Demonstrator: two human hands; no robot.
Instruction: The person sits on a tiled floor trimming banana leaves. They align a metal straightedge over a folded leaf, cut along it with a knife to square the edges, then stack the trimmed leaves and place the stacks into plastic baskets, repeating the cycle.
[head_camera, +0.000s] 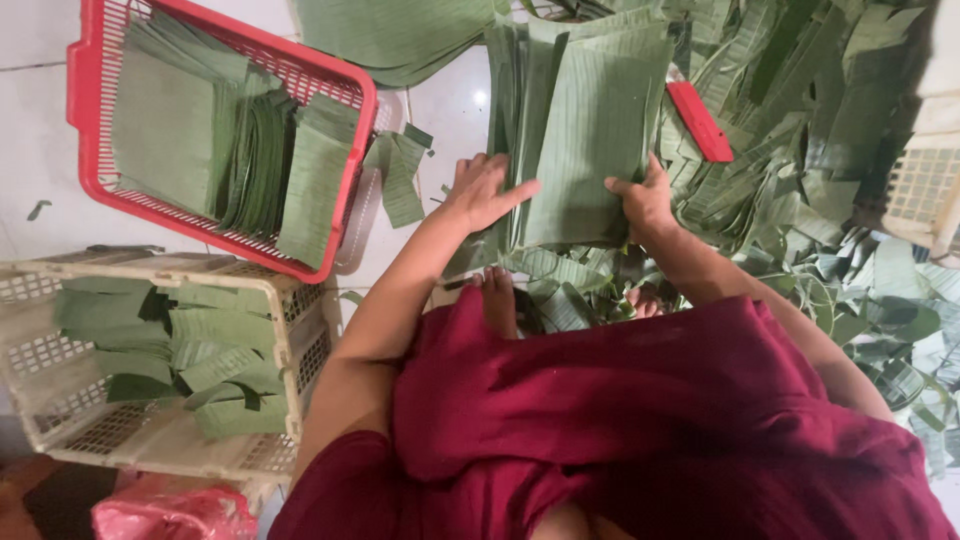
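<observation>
A stack of cut green banana leaf sheets lies on the floor in front of me. My left hand presses flat on its left edge with fingers spread over the sheets. On the stack's right lower corner, my right hand grips the sheets with thumb on top. Both arms reach out over my dark red garment. My bare feet show just below the stack among leaf scraps.
A red plastic basket holding folded leaf stacks stands at the upper left. A cream basket with leaf pieces sits lower left. A red-handled tool rests on a heap of leaf trimmings at right. Another cream crate is far right.
</observation>
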